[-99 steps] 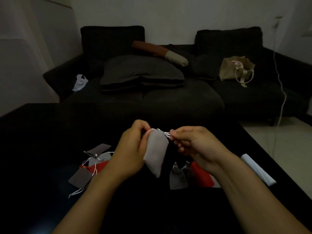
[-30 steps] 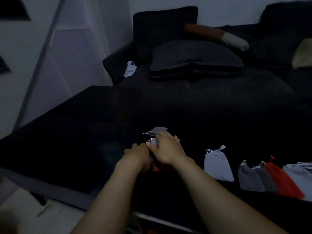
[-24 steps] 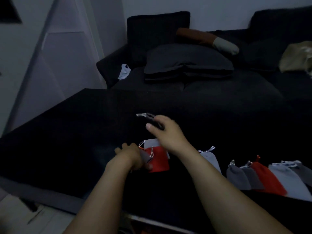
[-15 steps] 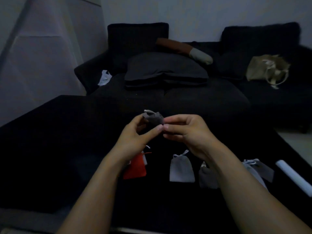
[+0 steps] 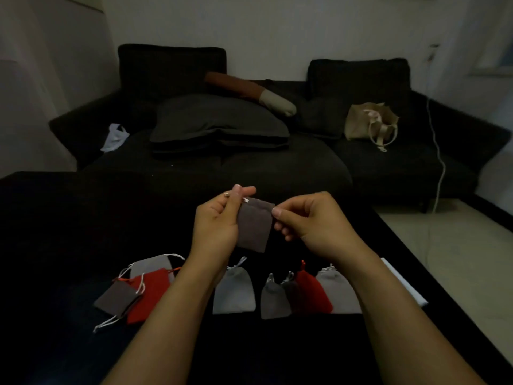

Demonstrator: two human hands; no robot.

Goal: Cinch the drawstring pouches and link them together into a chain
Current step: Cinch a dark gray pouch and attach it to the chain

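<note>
While half a second ago the dark grey pouch (image 5: 254,227) was a bunched lump between the fingertips, it now hangs flat and open-mouthed above the middle of the table (image 5: 69,232), so cinching has yet to start. Its cloth looks soft and matte, with a pale cord end showing at the top left corner. The left hand (image 5: 216,220) pinches that corner between thumb and forefinger; the right hand (image 5: 311,226) pinches the top right edge. Below, toward the near edge, cinched pouches (image 5: 273,297) lie in a row, and uncinched ones (image 5: 138,293) are heaped to the left.
</note>
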